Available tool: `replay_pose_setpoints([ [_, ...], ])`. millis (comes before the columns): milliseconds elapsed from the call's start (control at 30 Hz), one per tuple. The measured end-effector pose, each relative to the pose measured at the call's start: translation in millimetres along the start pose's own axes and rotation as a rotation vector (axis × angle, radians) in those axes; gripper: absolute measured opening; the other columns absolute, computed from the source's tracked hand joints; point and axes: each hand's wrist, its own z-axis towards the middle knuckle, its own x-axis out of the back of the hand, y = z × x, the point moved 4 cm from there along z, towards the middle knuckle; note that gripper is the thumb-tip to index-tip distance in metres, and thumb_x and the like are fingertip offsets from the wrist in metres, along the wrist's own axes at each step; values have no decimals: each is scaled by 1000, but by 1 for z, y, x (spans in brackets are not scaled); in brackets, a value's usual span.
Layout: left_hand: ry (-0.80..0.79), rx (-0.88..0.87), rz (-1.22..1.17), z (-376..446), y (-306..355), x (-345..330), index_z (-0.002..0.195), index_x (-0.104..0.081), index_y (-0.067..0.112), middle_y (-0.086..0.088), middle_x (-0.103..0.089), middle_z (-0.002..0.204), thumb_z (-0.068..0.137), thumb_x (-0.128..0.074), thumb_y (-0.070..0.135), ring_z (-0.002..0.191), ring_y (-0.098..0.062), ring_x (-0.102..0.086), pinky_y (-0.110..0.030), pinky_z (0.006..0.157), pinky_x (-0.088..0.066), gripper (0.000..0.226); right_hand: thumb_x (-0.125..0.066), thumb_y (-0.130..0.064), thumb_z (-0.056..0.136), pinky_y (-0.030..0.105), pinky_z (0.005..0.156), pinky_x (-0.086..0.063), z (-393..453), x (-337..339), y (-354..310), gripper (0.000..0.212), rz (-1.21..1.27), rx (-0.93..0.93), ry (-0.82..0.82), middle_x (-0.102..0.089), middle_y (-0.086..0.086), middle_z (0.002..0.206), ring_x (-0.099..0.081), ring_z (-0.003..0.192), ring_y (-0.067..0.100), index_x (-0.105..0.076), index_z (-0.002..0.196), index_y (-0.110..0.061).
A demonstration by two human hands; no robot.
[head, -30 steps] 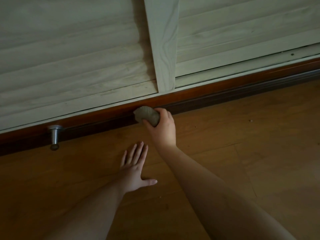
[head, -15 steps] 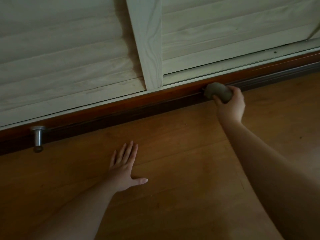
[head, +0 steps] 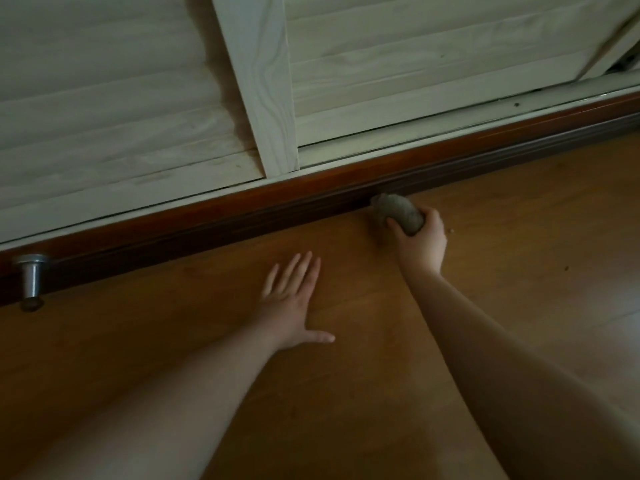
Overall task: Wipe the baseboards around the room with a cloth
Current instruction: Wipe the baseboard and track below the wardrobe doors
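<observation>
Dimly lit, the scene leaves much hard to make out: the cloth (head: 398,214) is seen only as a grey wad, its folds lost, and both forearms are cut off at the lower edge. At centre right the cloth is gripped by the right hand (head: 420,242), thumb and fingers curled round its near end, its far end pressed to the baseboard (head: 242,216). The left hand (head: 294,303) is laid flat on the floor (head: 519,237), fingers straight. A doorstop (head: 31,280) is seen at left.

The cloth (head: 398,216) is grey-brown. The baseboard (head: 242,216) is dark reddish-brown, the floor (head: 519,237) orange-brown wood. The doors (head: 104,133) are pale whitewashed wood with visible grain. The doorstop (head: 31,278) is silver metal.
</observation>
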Motion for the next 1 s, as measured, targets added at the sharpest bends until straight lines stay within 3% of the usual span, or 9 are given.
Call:
replay_pose_setpoints([
  [167,-41,192,-109,33,37,-8,144,41,12,-7,48,151,59,-61,90,143,-24,38,-48,119,18,154,-79,-32,81,26,92,-46,-16,-27,8,50,-74,119,-147,-57,-4,119,-52,107,7,-53,123,-20],
  [367,-53,196,-111,35,37,-17,140,46,11,-8,52,148,58,-56,94,140,-27,41,-51,117,19,155,-80,-27,80,29,95,-47,11,-26,5,48,-145,219,-241,-59,-1,117,-54,110,13,-55,121,-17],
  [567,-89,223,-109,37,37,-18,135,51,13,-8,57,142,57,-55,94,136,-27,45,-51,116,20,154,-79,-21,80,33,96,-49,91,29,9,48,-318,239,-329,-59,0,121,-56,111,14,-56,122,-20],
  [633,-78,224,-111,37,37,-18,135,51,13,-7,57,142,57,-53,95,137,-27,45,-50,116,20,154,-77,-19,81,36,94,-52,108,49,16,47,-333,203,-285,-59,0,121,-57,110,15,-56,123,-20],
  [767,-47,228,-126,37,37,-18,134,52,15,-6,57,143,56,-52,96,138,-26,44,-48,114,22,153,-77,-19,82,29,91,-45,128,75,30,48,-312,124,-126,-59,3,121,-53,108,13,-57,125,-16],
  [867,-43,230,-117,36,38,-17,135,51,15,-6,56,144,54,-51,97,137,-26,44,-48,114,21,154,-76,-18,83,32,94,-47,134,84,33,47,-309,69,-82,-58,4,123,-54,110,16,-55,125,-15],
  [1000,-41,232,-117,37,38,-16,136,50,14,-7,54,145,54,-49,97,136,-26,44,-48,114,19,154,-72,-17,85,38,101,-46,132,102,44,46,-258,-96,143,-54,8,126,-52,118,24,-52,126,-14],
])
